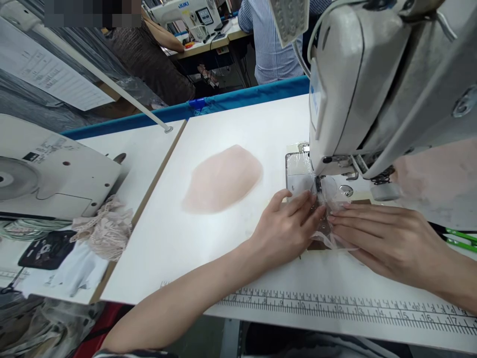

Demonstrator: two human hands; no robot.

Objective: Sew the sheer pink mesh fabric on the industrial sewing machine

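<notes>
Sheer fabric: one piece, translucent, rumpled, lying on the bed of the sewing machine, between the two hands and at the presser foot. We list the rest from left to right.

Far left: a second machine and, below it, a loose bundle of pale strips.

Left of centre: a pale pink piece, flat on the white table, well apart from the fingers.

Centre: the left hand, palm down, fingers slightly spread, tips on the fabric's left side. We count this hand nearer the foot, its tips just short of it.

Between the hands: the fabric runs from the near side up toward the foot; its folds keep us from fixing a true long axis.

Right: the right hand, fingers straight and close together, on the fabric's right side. Whether either hand pinches it, we cannot tell.

Far right: green handles, beyond the right wrist.
</notes>
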